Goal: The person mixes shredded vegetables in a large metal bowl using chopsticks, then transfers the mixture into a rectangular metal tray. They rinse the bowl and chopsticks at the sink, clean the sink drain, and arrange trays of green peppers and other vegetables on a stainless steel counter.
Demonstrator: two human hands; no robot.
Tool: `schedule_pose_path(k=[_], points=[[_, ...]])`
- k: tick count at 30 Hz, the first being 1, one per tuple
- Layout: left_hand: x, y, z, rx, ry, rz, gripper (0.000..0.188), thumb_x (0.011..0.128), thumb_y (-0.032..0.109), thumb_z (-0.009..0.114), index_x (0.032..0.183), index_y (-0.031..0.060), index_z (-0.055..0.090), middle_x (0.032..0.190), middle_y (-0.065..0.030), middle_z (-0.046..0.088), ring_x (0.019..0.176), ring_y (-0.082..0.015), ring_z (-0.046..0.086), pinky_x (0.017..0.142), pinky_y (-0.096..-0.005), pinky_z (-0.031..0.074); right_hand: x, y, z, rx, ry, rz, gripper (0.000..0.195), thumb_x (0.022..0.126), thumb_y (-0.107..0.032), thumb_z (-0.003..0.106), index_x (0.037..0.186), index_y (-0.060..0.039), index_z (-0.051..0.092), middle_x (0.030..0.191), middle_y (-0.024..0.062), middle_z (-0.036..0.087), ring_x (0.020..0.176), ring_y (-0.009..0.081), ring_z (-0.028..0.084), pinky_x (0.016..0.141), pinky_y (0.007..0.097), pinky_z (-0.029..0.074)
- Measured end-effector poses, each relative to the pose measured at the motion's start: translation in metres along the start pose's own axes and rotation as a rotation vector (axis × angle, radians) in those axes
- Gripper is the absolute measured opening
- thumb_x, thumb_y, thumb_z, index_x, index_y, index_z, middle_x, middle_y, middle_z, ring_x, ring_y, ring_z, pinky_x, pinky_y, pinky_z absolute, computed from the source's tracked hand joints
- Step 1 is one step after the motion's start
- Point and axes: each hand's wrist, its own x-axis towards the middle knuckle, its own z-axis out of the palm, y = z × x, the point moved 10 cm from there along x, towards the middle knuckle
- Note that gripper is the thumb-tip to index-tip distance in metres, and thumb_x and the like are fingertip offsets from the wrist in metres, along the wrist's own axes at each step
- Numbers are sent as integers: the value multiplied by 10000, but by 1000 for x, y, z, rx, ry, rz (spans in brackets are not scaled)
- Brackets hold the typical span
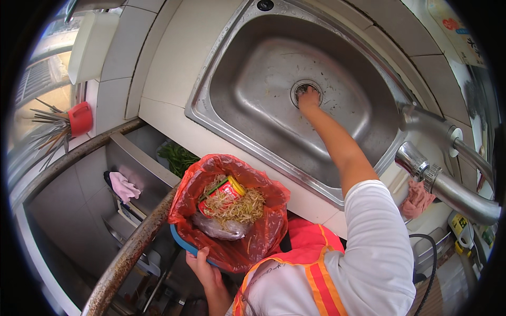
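My right hand (309, 99) reaches down into the drain opening (294, 94) of a stainless steel sink (269, 79), its fingertips partly hidden among dark scraps. Small bits of food waste lie scattered on the basin floor around it. With my left hand (203, 262) I hold the blue rim of a bin (185, 243) lined with a red plastic bag (272, 197). Inside the bag are pale stringy plant scraps (237, 207), a red container with a yellow lid (236, 185) and a clear plastic bag (221, 227).
A large metal faucet (442, 183) stands at the sink's right. A rusty pipe (130, 245) curves along the left. Green vegetables (176, 158) lie below the counter edge. A red holder (81, 118) with chopsticks, a pink cloth (124, 187) and a salmon cloth (418, 199) are nearby.
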Motion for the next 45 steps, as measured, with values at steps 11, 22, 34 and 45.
schedule_pose_path(k=[11,22,34,45], points=[[-1,4,8,-21,4,20,401,674,-47,460,1075,-30,480,984,-77,553,858,-160,547,792,-273,428,6,14,-5,533,-202,175,296,740,-114,505,1000,-18,610,1078,173,571,999,302,557,814,388,453],[-2,3,6,-15,9,26,393,677,-41,460,1069,-28,482,984,-67,549,869,-157,540,808,-274,416,38,25,96,1504,-358,244,153,734,-151,537,786,-7,546,646,75,540,519,184,553,405,329,461],[-5,3,8,-45,-14,17,365,684,-39,477,1048,-12,487,924,-45,542,821,-143,531,768,-260,415,-98,20,-77,1483,370,40,187,770,-68,525,953,-66,563,677,64,594,544,133,562,479,271,463],[-3,7,13,-32,-50,56,372,689,-39,463,1060,-28,481,970,-66,546,859,-162,537,793,-280,416,-281,-146,-250,1088,372,-711,319,722,-88,590,1025,-173,532,1143,67,455,893,258,562,611,351,499]])
